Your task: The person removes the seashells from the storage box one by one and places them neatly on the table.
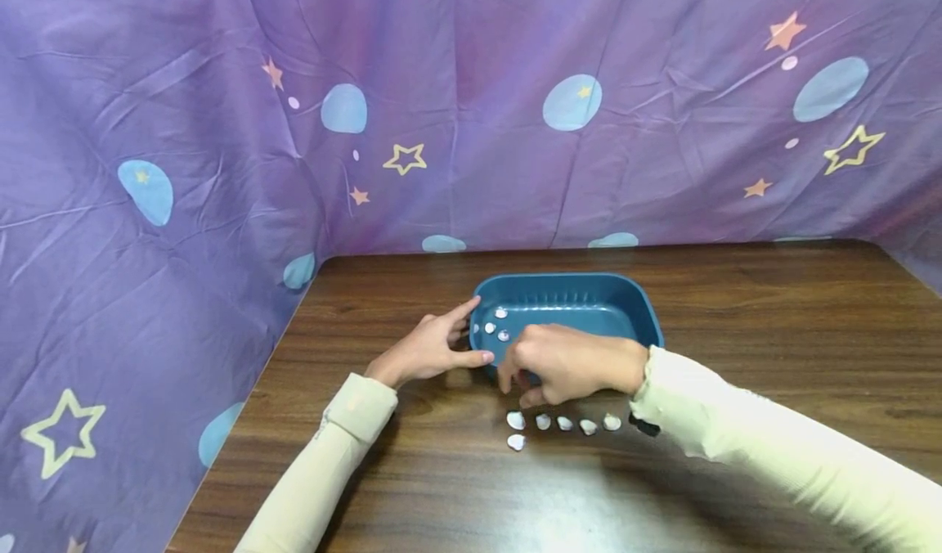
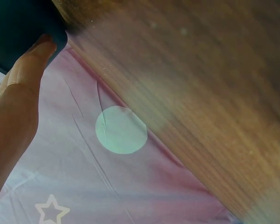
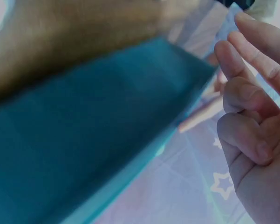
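Observation:
A blue plastic basin (image 1: 639, 299) stands on the table, with several small white seashells (image 1: 504, 335) at its left end. My left hand (image 1: 427, 348) rests against the basin's left end, fingers and thumb spread and fairly straight along the outside and the near corner. Over the near rim, my right hand (image 1: 562, 365) points its index finger and thumb downward, their tips apart. In the right wrist view, the lower fingers (image 3: 244, 135) are folded loosely and nothing shows between the fingertips. Below that hand, a row of shells (image 1: 564, 424) lies on the table.
One more shell (image 1: 517, 442) lies in front of the row's left end. A dark object (image 1: 644, 425) shows beneath the right cuff. The brown wooden table (image 1: 773, 332) ends at a purple curtain (image 1: 478, 87) behind and to the left.

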The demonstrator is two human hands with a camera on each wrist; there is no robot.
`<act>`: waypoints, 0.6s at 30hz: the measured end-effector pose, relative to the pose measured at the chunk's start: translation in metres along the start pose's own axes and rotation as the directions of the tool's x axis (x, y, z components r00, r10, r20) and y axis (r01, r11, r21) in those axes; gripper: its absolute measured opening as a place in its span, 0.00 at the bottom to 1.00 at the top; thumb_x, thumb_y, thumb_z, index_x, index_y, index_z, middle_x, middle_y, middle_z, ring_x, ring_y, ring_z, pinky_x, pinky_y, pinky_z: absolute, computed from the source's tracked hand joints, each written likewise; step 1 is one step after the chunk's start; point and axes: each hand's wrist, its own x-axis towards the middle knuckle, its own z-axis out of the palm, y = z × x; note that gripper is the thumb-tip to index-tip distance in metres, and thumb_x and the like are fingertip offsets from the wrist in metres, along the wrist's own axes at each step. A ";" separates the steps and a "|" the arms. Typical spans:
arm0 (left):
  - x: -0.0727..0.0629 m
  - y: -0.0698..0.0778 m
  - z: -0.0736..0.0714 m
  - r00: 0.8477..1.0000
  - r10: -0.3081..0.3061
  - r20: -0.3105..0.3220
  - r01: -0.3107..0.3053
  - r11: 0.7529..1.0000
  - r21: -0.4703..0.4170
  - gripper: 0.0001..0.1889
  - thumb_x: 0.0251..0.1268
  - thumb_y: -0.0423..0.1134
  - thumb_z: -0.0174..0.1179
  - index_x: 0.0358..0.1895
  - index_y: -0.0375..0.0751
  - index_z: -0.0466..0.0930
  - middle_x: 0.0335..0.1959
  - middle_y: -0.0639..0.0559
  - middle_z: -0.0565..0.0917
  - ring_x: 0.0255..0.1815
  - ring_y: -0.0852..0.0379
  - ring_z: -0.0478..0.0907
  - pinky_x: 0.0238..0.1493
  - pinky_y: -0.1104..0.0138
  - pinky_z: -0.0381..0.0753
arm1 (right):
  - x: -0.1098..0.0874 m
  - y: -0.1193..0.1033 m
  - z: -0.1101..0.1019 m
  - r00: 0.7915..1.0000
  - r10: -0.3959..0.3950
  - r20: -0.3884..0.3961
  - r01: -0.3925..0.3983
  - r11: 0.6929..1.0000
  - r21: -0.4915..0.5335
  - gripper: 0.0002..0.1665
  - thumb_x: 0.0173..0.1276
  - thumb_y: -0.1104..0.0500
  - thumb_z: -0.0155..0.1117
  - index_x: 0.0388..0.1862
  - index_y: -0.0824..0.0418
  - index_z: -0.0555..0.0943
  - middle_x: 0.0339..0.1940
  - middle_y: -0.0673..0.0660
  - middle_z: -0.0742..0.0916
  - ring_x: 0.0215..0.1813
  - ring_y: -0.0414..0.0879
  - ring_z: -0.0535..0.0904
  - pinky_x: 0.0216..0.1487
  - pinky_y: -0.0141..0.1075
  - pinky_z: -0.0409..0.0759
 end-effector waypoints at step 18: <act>0.000 0.001 -0.001 1.000 0.005 0.020 -0.003 0.996 -0.094 0.52 0.62 0.57 0.68 0.82 0.44 0.47 0.72 0.35 0.72 0.69 0.46 0.77 0.73 0.56 0.73 | 0.045 0.065 -0.034 0.982 0.188 0.037 -0.182 0.975 -0.128 0.10 0.57 0.62 0.76 0.38 0.57 0.88 0.28 0.49 0.89 0.29 0.37 0.80 0.33 0.34 0.83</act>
